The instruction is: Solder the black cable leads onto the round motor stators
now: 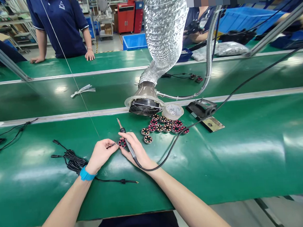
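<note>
My right hand (136,149) is closed round a soldering iron (129,148), its tip pointing up and away, and its fingertips also touch a small round coil part (122,143). On the other side of that part, my left hand (102,154) pinches something thin and dark, perhaps tweezers or a wire end; it is too small to name surely. Several similar round coil parts (167,128) lie on the green mat beyond my right hand. A bundle of black cables (74,161) rests beside my left wrist, one cable end stretching under it to the right.
A fume duct (145,96) with a fan hangs above the bench (223,170). Nearby are a tape roll (172,111) and a soldering stand (202,111). The iron's cord crosses the right side. A person (59,26) stands across the bench, hands on it.
</note>
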### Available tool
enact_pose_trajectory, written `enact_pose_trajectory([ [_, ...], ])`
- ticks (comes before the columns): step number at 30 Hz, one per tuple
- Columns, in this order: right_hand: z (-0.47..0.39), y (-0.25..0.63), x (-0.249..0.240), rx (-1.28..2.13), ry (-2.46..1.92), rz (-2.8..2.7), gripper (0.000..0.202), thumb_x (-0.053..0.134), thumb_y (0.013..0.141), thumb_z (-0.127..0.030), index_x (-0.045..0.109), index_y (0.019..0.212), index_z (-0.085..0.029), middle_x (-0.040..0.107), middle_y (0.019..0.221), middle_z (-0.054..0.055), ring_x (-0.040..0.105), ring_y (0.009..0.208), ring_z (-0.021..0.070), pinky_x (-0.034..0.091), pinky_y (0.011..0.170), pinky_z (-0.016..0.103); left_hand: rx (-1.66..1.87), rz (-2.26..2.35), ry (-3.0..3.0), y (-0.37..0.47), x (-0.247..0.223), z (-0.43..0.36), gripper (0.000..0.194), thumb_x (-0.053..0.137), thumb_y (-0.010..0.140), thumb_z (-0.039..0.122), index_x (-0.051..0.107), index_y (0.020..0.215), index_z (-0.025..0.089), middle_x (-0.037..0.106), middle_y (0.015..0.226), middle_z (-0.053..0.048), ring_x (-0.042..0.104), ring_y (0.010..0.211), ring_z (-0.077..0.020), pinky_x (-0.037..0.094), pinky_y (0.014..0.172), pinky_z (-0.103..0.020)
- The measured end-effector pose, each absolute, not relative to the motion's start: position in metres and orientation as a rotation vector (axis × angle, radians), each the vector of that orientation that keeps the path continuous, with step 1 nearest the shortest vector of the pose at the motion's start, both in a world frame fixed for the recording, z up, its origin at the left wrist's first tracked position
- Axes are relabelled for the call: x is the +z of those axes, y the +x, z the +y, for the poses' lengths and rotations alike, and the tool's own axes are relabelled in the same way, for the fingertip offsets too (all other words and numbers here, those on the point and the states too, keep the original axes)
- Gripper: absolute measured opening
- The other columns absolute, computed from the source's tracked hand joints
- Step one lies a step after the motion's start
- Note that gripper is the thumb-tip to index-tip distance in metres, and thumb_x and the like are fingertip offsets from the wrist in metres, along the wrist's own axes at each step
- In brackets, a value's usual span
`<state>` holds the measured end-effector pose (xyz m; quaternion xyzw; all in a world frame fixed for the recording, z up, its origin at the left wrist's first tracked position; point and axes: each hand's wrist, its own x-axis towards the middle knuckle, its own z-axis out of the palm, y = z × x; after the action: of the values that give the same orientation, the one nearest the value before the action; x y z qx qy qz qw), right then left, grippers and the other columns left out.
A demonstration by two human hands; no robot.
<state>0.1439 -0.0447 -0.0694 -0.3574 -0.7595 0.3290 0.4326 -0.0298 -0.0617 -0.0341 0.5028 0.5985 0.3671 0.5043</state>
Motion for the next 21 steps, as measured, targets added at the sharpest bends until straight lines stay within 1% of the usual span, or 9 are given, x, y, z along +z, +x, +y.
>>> enact_pose_trajectory([
  [6,-0.045,0.144,-0.07,0.82,-0.892,-1.891,0.058,0.056,0.086,-0.008,0.045,0.139,-0.028,0.051,0.117,0.007,0.063,0.103,0.0172,0.052,0.095,0.032,0.841,1.476,1.302,-0.031,-0.035,-0.061,0.027,0.068,0.076,0.04,0.069,0.078,0.013,0.07,0.076,-0.005,0.06,0.071,-0.0173,0.044,0.069,-0.028],
  [10,-0.044,0.145,-0.071,0.808,-0.897,-1.899,0.057,0.056,0.086,-0.008,0.045,0.139,-0.027,0.052,0.117,0.007,0.063,0.101,0.0168,0.052,0.095,0.032,0.816,1.475,1.316,-0.031,-0.033,-0.061,0.029,0.066,0.078,0.042,0.07,0.079,0.013,0.071,0.076,-0.005,0.06,0.07,-0.0173,0.044,0.068,-0.027],
  [17,-0.043,0.146,-0.07,0.791,-0.91,-1.89,0.057,0.057,0.086,-0.009,0.045,0.139,-0.027,0.052,0.117,0.007,0.064,0.101,0.0172,0.053,0.094,0.032,0.798,1.483,1.322,-0.028,-0.025,-0.061,0.028,0.065,0.078,0.043,0.07,0.076,0.015,0.069,0.068,-0.002,0.058,0.064,-0.0159,0.044,0.065,-0.026],
  [21,-0.044,0.146,-0.069,0.793,-0.91,-1.891,0.058,0.057,0.085,-0.008,0.045,0.138,-0.027,0.053,0.117,0.007,0.064,0.099,0.0173,0.054,0.094,0.033,0.794,1.494,1.318,-0.028,-0.025,-0.061,0.025,0.065,0.076,0.04,0.07,0.073,0.016,0.069,0.069,-0.002,0.06,0.065,-0.0169,0.045,0.066,-0.027],
])
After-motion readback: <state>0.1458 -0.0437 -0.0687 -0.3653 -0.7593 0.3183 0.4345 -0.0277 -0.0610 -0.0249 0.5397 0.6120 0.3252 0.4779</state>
